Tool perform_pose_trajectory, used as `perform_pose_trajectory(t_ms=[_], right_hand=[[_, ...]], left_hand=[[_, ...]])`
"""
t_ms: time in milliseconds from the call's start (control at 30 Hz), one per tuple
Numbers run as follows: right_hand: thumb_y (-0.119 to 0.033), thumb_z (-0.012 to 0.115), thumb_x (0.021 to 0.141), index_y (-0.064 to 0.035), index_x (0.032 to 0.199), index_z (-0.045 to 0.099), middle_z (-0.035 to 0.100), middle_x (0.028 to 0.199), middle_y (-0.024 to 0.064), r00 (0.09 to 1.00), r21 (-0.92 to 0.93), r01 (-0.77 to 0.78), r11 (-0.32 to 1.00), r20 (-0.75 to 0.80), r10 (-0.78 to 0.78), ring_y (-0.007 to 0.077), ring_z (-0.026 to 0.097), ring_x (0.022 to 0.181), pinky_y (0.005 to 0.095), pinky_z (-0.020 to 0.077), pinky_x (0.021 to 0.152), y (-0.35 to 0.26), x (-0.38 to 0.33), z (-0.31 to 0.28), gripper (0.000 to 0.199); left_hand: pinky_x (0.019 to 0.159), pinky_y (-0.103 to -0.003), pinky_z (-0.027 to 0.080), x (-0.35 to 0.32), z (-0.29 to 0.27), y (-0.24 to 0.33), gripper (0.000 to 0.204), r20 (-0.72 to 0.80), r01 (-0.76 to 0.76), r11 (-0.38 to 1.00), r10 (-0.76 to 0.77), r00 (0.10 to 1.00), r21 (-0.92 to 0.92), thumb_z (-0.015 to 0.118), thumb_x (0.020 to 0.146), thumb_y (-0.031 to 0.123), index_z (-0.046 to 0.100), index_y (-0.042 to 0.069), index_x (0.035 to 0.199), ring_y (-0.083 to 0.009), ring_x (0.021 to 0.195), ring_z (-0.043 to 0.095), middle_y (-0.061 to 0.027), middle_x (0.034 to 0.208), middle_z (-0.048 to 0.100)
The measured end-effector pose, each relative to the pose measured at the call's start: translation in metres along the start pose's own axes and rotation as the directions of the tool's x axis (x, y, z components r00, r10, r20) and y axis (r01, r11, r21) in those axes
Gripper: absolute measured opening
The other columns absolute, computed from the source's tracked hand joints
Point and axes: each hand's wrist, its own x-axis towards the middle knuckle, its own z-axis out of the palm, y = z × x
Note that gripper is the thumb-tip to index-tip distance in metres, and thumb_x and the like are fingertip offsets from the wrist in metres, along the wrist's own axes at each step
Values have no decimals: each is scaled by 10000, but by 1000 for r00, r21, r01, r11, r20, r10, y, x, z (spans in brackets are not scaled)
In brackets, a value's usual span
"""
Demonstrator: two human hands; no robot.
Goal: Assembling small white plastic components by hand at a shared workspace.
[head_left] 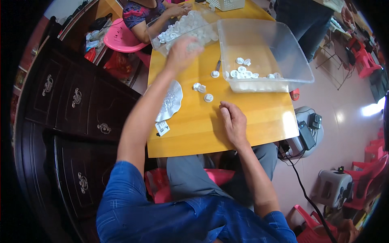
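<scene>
Clearly, the white tag (162, 128) bears print; left hand (182, 54) (blurred: can't tell its grip), right hand (234, 122) half-spread.

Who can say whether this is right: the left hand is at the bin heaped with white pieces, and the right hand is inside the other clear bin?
Not quite. The right hand is outside the other clear bin, over the yellow table, as the head view shows. The left hand is at the heaped bin, as you said.
</scene>
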Motion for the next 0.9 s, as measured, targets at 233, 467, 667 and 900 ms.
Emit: perform_pose_trajectory(t_ms=[233,467,667,900], right_hand=[[-153,583,995,-1,1146,657,704,1023,152,999,42,51,998,-19,-50,277,682,936,355,527,842,-3,0,5,227],[-154,589,979,0,1148,657,698,1045,181,999,13,42,999,-18,-42,331,683,966,386,531,857,-1,-1,6,238],[-150,590,979,4,1142,659,696,1051,185,999,12,50,999,-10,-50,332,681,970,385,530,864,-2,0,8,235],[-160,594,978,-2,1137,663,696,1056,181,999,35,37,999,-7,-37,334,676,983,388,523,878,-1,0,8,235]], left_hand=[[1165,-503,307,-124,54,66,955,214,158,942,-227,950,296,752,764,566,395,72,1500,-442,1402,351,-283,1500,382],[1072,-510,400,-100,77,55,752,122,115,926,-168,978,358,714,851,458,451,72,1440,-429,1306,449,-245,1421,473],[865,-501,504,-86,82,40,345,64,102,951,-126,990,291,678,891,286,590,99,1167,-362,1051,592,-129,1084,620],[753,-482,544,-92,79,42,223,96,107,961,-135,986,256,678,896,255,603,100,1037,-359,905,645,-131,1023,614]])
